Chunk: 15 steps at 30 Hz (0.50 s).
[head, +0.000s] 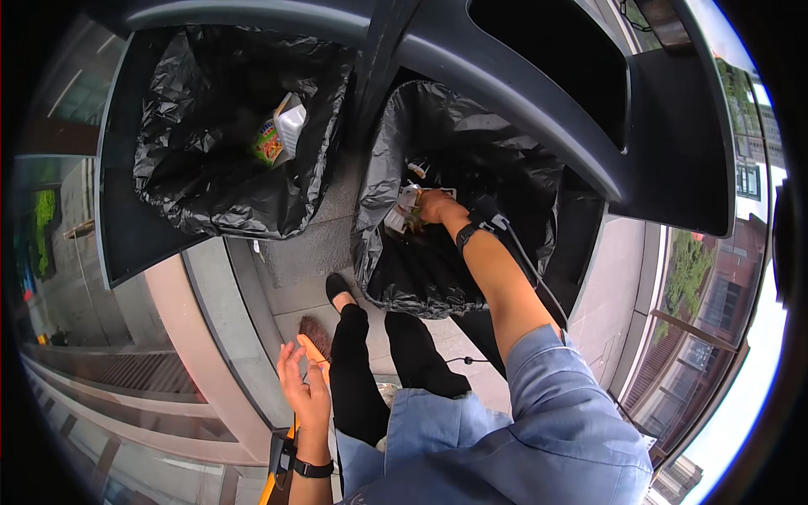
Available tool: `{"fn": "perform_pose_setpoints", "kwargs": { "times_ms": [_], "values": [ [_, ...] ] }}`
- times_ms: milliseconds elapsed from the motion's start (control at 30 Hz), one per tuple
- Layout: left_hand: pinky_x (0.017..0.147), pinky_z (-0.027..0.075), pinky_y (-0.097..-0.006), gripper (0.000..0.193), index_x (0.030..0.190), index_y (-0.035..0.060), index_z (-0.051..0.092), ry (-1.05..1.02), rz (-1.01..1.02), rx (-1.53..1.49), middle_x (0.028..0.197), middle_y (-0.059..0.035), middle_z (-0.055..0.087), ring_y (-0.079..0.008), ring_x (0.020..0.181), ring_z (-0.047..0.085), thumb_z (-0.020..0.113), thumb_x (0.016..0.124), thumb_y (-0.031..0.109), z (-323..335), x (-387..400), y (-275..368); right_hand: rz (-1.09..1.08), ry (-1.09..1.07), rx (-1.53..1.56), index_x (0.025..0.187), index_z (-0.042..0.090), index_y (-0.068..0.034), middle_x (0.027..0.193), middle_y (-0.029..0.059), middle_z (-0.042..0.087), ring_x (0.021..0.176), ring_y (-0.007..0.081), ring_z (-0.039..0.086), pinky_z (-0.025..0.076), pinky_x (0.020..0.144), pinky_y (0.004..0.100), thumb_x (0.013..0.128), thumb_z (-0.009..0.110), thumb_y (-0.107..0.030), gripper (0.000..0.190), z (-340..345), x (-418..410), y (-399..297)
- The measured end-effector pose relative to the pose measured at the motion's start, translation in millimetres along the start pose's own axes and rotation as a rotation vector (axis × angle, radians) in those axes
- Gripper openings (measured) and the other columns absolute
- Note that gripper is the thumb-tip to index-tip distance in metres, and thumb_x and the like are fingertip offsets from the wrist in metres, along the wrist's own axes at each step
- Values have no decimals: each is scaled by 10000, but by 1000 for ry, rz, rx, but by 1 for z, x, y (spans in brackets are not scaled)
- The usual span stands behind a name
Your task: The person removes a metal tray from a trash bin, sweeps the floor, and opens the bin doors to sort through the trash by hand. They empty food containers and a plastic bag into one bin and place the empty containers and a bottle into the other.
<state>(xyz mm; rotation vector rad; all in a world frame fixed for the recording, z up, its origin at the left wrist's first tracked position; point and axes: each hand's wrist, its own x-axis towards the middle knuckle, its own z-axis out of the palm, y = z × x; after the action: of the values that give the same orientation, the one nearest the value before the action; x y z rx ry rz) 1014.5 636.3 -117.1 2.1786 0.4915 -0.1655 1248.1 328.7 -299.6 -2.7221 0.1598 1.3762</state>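
My right hand (438, 207) reaches down into the right-hand bin, which is lined with a black plastic bag (379, 183). Its curled fingers are among discarded packaging (396, 218) with white pieces; the fingertips are hidden, so a hold on any piece cannot be made out. A small brownish scrap (417, 169) lies just beyond. Low on the left, my left hand (304, 385) is raised, holding nothing, its fingers apart. Behind it shows a brush with brown bristles (314, 329) and an orange head (313, 351).
Another black bag (221, 189) lines the left-hand bin, holding a white tray (291, 126) and a green printed package (267, 144). A dark dividing post (382, 63) stands between the bins. Open dark panels (669, 139) flank them. An orange-yellow pole (270, 483) runs beside my left wrist.
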Motion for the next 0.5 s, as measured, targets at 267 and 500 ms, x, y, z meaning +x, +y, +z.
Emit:
{"fn": "perform_pose_setpoints", "kwargs": {
  "times_ms": [267,500],
  "values": [
    [946,352,-417,194,1005,-26,551,-53,-107,53,1161,-237,489,-385,1134,451,513,824,33,49,-17,-50,-245,-105,-249,964,666,-29,1100,164,605,986,313,598,490,793,399,734,577,-178,288,53,78,4],
    [925,370,-405,180,984,-40,529,-83,-113,49,1145,-218,474,-358,1076,478,514,819,30,87,-27,-72,-451,200,181,927,663,-33,960,169,640,934,328,608,491,780,385,685,644,-343,394,126,145,-5]
  ]
}}
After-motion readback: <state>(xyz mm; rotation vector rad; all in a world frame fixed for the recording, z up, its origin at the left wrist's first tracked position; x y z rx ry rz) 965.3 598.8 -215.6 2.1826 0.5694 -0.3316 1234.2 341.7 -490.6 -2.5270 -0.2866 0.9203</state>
